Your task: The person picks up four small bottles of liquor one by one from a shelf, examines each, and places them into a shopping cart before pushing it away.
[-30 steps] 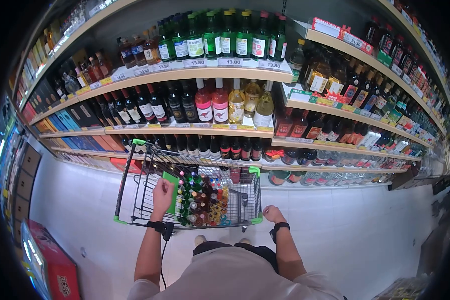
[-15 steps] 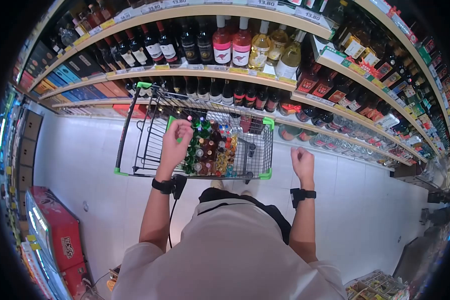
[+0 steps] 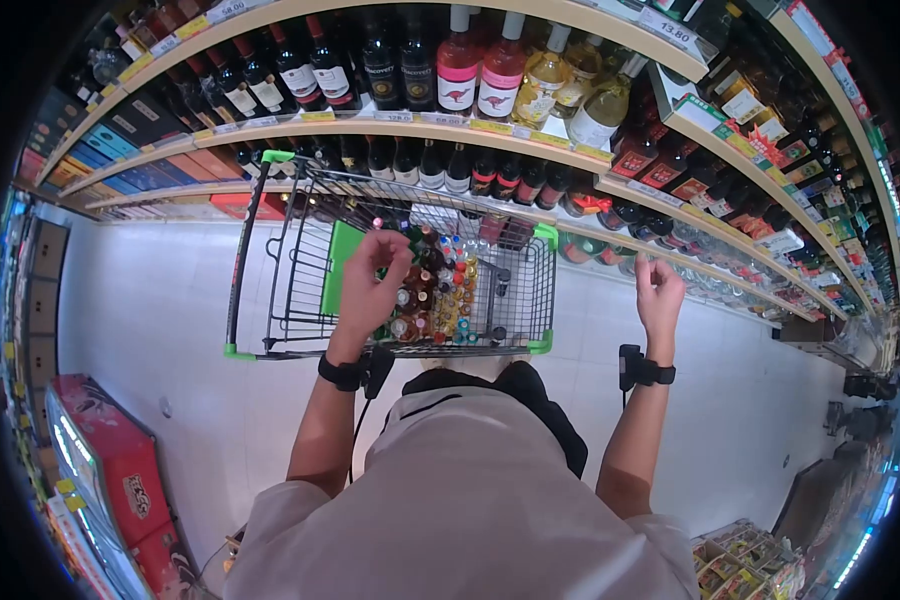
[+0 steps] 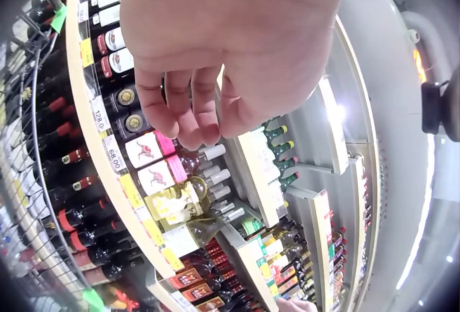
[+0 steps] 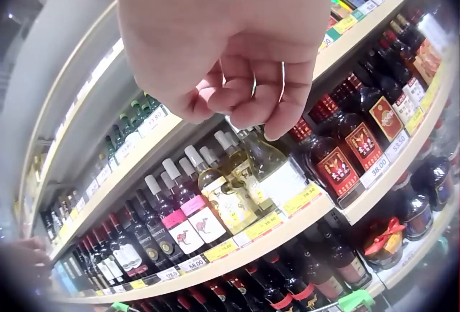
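My left hand (image 3: 373, 285) hovers over the shopping cart (image 3: 236, 260), beside its green panel (image 3: 340, 270), fingers loosely bent around nothing. Several small bottles (image 3: 460, 290) stand in the cart, partly hidden by that hand. Past the cart's right end, my right hand (image 3: 658, 298) is raised in front of the shelves, empty, with its fingers loosely curled. Pink-labelled bottles (image 3: 456, 80) and yellow-labelled bottles (image 3: 540, 85) stand on a shelf beyond the cart. In the right wrist view, a pale bottle (image 5: 277, 175) appears below the right hand (image 5: 223, 46). The left wrist view shows the left hand (image 4: 230, 39) empty.
Dark wine bottles (image 3: 320, 75) line the shelf at left, and red-labelled bottles (image 3: 635, 160) stand to the right. A red freezer cabinet (image 3: 135, 490) is at lower left. Crates of packaged goods (image 3: 740, 570) are at lower right. The cart stands close to the lower shelves.
The head view has tilted down and come closer to the shelves. Both hands have risen in view and moved right, the right hand leaving the cart's corner area. Nothing was taken hold of.
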Tool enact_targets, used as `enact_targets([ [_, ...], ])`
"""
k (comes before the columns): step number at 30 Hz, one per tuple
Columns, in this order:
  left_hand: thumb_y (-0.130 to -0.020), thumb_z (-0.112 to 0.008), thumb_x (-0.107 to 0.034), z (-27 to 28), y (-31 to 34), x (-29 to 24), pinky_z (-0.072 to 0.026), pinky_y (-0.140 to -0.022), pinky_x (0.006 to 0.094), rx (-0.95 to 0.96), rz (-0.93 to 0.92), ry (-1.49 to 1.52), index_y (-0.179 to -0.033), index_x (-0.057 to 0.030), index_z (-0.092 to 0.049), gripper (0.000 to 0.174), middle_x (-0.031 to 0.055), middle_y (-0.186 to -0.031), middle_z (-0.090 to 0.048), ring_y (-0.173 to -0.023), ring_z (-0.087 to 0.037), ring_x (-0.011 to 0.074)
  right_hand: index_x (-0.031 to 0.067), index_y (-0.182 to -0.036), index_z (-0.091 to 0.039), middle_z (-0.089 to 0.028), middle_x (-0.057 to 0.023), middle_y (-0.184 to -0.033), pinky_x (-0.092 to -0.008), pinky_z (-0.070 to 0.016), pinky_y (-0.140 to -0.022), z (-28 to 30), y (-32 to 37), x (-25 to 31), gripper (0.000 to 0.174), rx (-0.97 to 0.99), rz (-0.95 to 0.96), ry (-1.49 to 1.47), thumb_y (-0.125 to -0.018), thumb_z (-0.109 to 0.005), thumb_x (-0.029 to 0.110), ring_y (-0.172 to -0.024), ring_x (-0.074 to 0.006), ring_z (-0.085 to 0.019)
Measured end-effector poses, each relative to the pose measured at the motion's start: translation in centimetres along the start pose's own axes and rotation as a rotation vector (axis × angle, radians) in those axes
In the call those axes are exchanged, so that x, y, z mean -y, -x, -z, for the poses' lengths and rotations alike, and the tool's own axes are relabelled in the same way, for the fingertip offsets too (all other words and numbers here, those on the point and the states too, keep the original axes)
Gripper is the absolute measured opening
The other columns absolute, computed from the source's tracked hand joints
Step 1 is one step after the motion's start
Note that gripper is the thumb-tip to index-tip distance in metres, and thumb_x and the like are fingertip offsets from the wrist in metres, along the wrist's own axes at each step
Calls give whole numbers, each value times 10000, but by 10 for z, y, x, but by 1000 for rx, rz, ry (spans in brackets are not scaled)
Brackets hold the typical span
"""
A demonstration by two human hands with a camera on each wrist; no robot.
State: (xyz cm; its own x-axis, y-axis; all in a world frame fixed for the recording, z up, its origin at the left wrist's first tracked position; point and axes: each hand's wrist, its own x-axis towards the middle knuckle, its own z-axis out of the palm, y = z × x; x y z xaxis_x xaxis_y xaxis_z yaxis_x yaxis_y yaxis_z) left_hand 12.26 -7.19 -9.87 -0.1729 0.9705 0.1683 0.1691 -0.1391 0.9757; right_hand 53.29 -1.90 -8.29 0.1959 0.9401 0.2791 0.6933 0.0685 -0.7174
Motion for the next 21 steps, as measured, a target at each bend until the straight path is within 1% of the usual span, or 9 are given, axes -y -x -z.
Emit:
enact_targets([
  [5, -928, -639, -55, -24, 0, 0, -489, -717, 243, -46, 40, 42, -985, -20, -570, 96, 24, -862, -644, -778, -609, 87, -29, -697, -596, -514, -64, -542, -284, -378, -520, -10, -28, 0, 358, 79, 50, -77, -929, -680, 230, -516, -108, -421],
  [8, -941, -633, -59, -39, 6, 6, -488, -706, 242, -84, 81, 130, -967, -35, -539, 101, 20, -844, -633, -775, -609, 87, 4, -682, -573, -500, 10, -561, -244, -333, -503, -16, -38, -9, 375, 112, 79, -137, -967, -644, 237, -543, -47, -410],
  [9, -944, -631, -62, -43, 8, 12, -488, -706, 242, -89, 75, 143, -967, -38, -535, 102, 20, -847, -631, -777, -610, 87, 0, -686, -589, -545, -5, -575, -236, -365, -518, -16, -42, -11, 369, 118, 130, -61, -969, -639, 232, -550, -52, -442],
  [10, -948, -630, -65, -46, 9, 10, -488, -706, 242, -94, 70, 157, -966, -40, -531, 104, 19, -849, -628, -780, -611, 87, 0, -684, -597, -579, -19, -588, -235, -408, -542, -22, -47, -16, 365, 128, 107, -113, -962, -643, 231, -567, -57, -495],
  [12, -964, -610, -66, -49, 7, 4, -483, -703, 235, -88, 73, 163, -971, -50, -528, 84, 8, -853, -606, -787, -605, 83, 4, -681, -597, -585, -22, -590, -239, -434, -551, -19, -50, -10, 363, 147, 105, -148, -957, -649, 234, -580, -59, -534],
  [13, -969, -603, -65, -51, 6, 2, -481, -699, 233, -89, 72, 183, -974, -52, -527, 78, 6, -854, -601, -785, -600, 81, 6, -675, -589, -595, -26, -590, -244, -434, -534, -16, -54, -6, 367, 149, 137, -146, -955, -650, 234, -562, -62, -545],
  [16, -996, -562, -65, -55, 1, -4, -458, -707, 228, -72, 56, 213, -995, -46, -535, 33, 13, -859, -596, -775, -567, 81, -8, -685, -632, -637, -71, -584, -278, -453, -559, -15, -62, -1, 346, 167, 89, -184, -938, -662, 227, -533, -117, -565],
  [18, -1005, -545, -65, -57, -3, -11, -454, -741, 238, -70, 76, 237, -995, -28, -539, 39, 37, -872, -610, -792, -563, 99, -10, -683, -621, -639, -67, -580, -271, -452, -561, -11, -64, 5, 356, 206, 83, -159, -945, -656, 228, -534, -110, -573],
  [21, -1011, -523, -71, -55, -2, -10, -451, -751, 240, -107, 91, 196, -950, -29, -552, 79, 32, -848, -603, -800, -566, 99, -14, -683, -617, -639, -74, -585, -271, -453, -559, -16, -63, -1, 361, 210, 102, -167, -945, -657, 231, -529, -106, -565],
])
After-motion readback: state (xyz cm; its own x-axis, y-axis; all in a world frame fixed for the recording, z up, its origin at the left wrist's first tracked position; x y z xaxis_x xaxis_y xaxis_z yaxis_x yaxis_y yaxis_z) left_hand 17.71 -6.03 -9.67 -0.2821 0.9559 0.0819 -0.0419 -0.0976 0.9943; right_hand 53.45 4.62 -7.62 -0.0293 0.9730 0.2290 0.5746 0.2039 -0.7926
